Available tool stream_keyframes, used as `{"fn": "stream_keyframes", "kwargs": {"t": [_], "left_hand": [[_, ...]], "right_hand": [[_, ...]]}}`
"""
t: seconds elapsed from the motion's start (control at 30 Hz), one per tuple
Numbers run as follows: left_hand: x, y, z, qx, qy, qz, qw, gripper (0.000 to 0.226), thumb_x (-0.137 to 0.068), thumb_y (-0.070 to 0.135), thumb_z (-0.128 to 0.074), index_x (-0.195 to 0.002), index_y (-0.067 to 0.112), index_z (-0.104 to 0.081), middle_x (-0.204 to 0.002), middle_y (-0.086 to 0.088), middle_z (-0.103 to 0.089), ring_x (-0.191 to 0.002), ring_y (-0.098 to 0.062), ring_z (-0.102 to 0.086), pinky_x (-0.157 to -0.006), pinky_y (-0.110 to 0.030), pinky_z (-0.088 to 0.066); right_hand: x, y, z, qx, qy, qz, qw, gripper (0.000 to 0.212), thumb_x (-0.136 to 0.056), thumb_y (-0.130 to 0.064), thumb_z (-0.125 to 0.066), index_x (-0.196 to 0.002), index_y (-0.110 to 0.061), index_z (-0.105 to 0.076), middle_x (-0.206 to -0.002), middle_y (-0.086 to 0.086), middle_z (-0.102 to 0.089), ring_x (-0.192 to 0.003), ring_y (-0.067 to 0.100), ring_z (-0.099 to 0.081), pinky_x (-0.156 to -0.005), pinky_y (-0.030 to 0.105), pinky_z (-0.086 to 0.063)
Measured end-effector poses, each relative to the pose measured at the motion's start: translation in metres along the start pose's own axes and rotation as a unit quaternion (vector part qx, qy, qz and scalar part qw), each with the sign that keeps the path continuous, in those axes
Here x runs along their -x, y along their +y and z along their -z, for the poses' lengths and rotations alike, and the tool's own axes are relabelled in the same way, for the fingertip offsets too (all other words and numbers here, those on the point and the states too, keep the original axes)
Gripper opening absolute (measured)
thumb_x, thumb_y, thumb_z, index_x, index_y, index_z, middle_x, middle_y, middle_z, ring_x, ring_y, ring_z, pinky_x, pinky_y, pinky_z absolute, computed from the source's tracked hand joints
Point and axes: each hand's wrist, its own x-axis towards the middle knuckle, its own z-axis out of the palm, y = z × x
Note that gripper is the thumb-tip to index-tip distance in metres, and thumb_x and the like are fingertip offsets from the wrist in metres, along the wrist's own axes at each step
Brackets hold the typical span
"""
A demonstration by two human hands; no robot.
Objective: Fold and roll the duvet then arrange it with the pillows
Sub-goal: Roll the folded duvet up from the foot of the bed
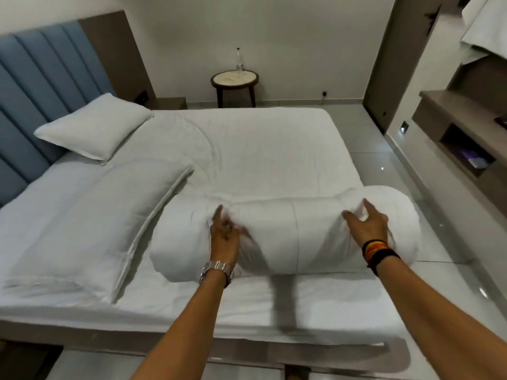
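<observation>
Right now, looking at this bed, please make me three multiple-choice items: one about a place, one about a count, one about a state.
1. Where does the bottle stand?
A. on the round side table
B. on the bed
C. on the floor

2. How many pillows lie on the bed?
A. one
B. two
C. four

3. In what state is the duvet?
A. spread flat
B. rolled into a thick bundle
C. hanging off the headboard

Answers:
1 A, the bottle is upright on the table by the far wall.
2 B, one pillow by the headboard, a second pillow nearer.
3 B, the left hand and right hand press on a roll.
</observation>
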Motion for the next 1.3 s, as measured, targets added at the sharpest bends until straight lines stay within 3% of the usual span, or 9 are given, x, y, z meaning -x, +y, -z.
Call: {"fn": "stream_keyframes", "kwargs": {"t": [0.1, 0.2, 0.27, 0.4, 0.67, 0.87, 0.97, 1.07, 1.3], "left_hand": [[-0.045, -0.031, -0.015, -0.316, -0.066, -0.085, 0.943, 0.047, -0.104, 0.050, -0.035, -0.151, 0.055, -0.031, -0.172, 0.003, -0.003, -0.157, -0.029, -0.007, -0.121, -0.063, -0.006], [-0.091, -0.065, -0.035, -0.494, -0.067, -0.121, 0.859, 0.063, -0.097, 0.071, -0.009, -0.157, 0.055, 0.000, -0.169, 0.004, 0.021, -0.156, -0.034, 0.015, -0.113, -0.073, 0.011], [-0.118, -0.077, -0.052, -0.516, -0.044, -0.164, 0.840, 0.069, -0.095, 0.075, -0.007, -0.159, 0.050, 0.003, -0.170, 0.001, 0.017, -0.156, -0.038, 0.011, -0.110, -0.078, 0.007], [-0.183, -0.082, -0.092, -0.545, 0.019, -0.180, 0.819, 0.084, -0.091, 0.082, -0.023, -0.162, 0.042, -0.005, -0.172, -0.002, 0.008, -0.156, -0.040, 0.012, -0.112, -0.077, 0.006], [-0.270, -0.179, -0.163, -0.594, -0.080, -0.140, 0.788, 0.080, -0.094, 0.079, -0.024, -0.162, 0.038, -0.016, -0.171, -0.004, -0.014, -0.157, -0.039, 0.002, -0.110, -0.079, -0.001], [-0.282, -0.121, -0.127, -0.602, -0.029, -0.155, 0.782, 0.087, -0.086, 0.086, -0.034, -0.158, 0.038, -0.033, -0.169, -0.006, -0.021, -0.156, -0.043, -0.001, -0.112, -0.079, 0.007], [-0.284, -0.114, -0.088, -0.600, 0.046, -0.104, 0.792, 0.094, -0.081, 0.089, -0.040, -0.159, 0.040, -0.027, -0.171, -0.004, -0.011, -0.153, -0.048, 0.012, -0.109, -0.081, 0.007], [-0.282, -0.136, -0.097, -0.607, -0.001, -0.059, 0.792, 0.093, -0.083, 0.088, -0.035, -0.161, 0.040, -0.020, -0.172, -0.007, -0.006, -0.152, -0.050, 0.016, -0.105, -0.085, 0.001], [-0.291, -0.154, -0.107, -0.597, -0.041, -0.027, 0.801, 0.091, -0.084, 0.091, -0.021, -0.161, 0.042, -0.018, -0.171, -0.010, -0.013, -0.151, -0.051, 0.015, -0.105, -0.084, 0.002]], "right_hand": [[-0.035, 0.003, -0.026, 0.309, 0.004, 0.163, 0.937, 0.088, -0.086, -0.078, -0.050, -0.158, -0.031, -0.033, -0.168, 0.015, -0.016, -0.153, 0.037, -0.016, -0.120, 0.057, -0.020], [-0.070, 0.019, -0.066, 0.400, -0.038, 0.264, 0.877, 0.102, -0.082, -0.094, -0.016, -0.162, -0.036, 0.007, -0.171, 0.007, 0.011, -0.157, 0.031, 0.012, -0.114, 0.074, 0.003], [-0.095, 0.029, -0.087, 0.424, -0.041, 0.260, 0.867, 0.106, -0.078, -0.097, -0.010, -0.161, -0.036, 0.013, -0.172, 0.008, 0.006, -0.157, 0.031, 0.007, -0.110, 0.080, 0.002], [-0.164, 0.032, -0.112, 0.427, -0.049, 0.256, 0.866, 0.106, -0.074, -0.100, -0.021, -0.160, -0.045, 0.004, -0.157, 0.014, -0.037, -0.146, 0.033, -0.034, -0.109, 0.078, -0.014], [-0.239, 0.104, -0.206, 0.486, -0.129, 0.207, 0.839, 0.100, -0.078, -0.096, -0.015, -0.162, -0.042, -0.008, -0.163, 0.022, -0.023, -0.151, 0.039, -0.021, -0.108, 0.080, -0.004], [-0.266, 0.041, -0.154, 0.456, -0.095, 0.285, 0.838, 0.099, -0.075, -0.098, -0.026, -0.155, -0.041, -0.036, -0.150, 0.014, -0.045, -0.139, 0.035, -0.039, -0.112, 0.067, -0.016], [-0.295, 0.035, -0.124, 0.471, -0.094, 0.278, 0.832, 0.099, -0.074, -0.097, -0.034, -0.159, -0.047, -0.023, -0.164, 0.018, -0.022, -0.153, 0.039, -0.015, -0.114, 0.073, 0.001], [-0.299, 0.076, -0.140, 0.478, -0.161, 0.209, 0.838, 0.101, -0.073, -0.099, -0.023, -0.158, -0.052, 0.006, -0.170, 0.013, 0.011, -0.155, 0.039, 0.016, -0.109, 0.083, -0.003], [-0.303, 0.064, -0.138, 0.451, -0.207, 0.163, 0.853, 0.094, -0.074, -0.100, -0.019, -0.155, -0.058, 0.008, -0.171, 0.005, 0.010, -0.156, 0.031, 0.016, -0.113, 0.077, 0.001]]}}
